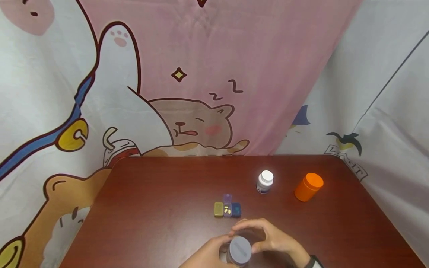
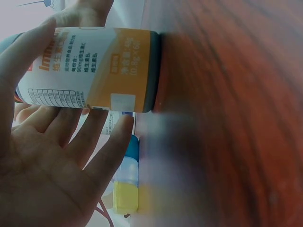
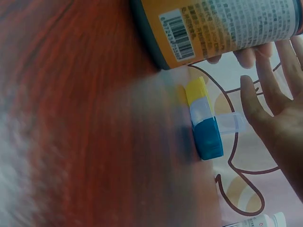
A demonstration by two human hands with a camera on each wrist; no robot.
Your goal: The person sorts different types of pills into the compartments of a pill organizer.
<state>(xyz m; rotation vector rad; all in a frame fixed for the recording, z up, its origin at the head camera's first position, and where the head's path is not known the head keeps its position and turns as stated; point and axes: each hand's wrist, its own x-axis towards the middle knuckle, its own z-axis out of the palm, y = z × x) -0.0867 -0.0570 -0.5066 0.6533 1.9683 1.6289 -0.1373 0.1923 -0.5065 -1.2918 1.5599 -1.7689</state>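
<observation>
A supplement bottle (image 2: 102, 71) with an orange and white label stands upright at the tabletop, its grey cap (image 1: 240, 250) facing up. My left hand (image 1: 212, 253) holds it from the left, the thumb across its label and the fingers on the opposite side. Around the right side curves my right hand (image 1: 276, 238), thumb close to the cap and fingertips near those of the left hand; part of its contact is hidden. Just beyond sits a small pill organizer (image 1: 218, 209) with yellow, purple and blue compartments. The purple lid (image 1: 227, 198) is raised, and several pale pills (image 1: 227, 210) lie inside that compartment.
A white bottle (image 1: 265, 182) with a white cap stands farther back on the brown table (image 1: 161, 193). To its right is an orange bottle (image 1: 308, 187). A printed pink and white cloth (image 1: 268, 74) hangs behind the table's back edge.
</observation>
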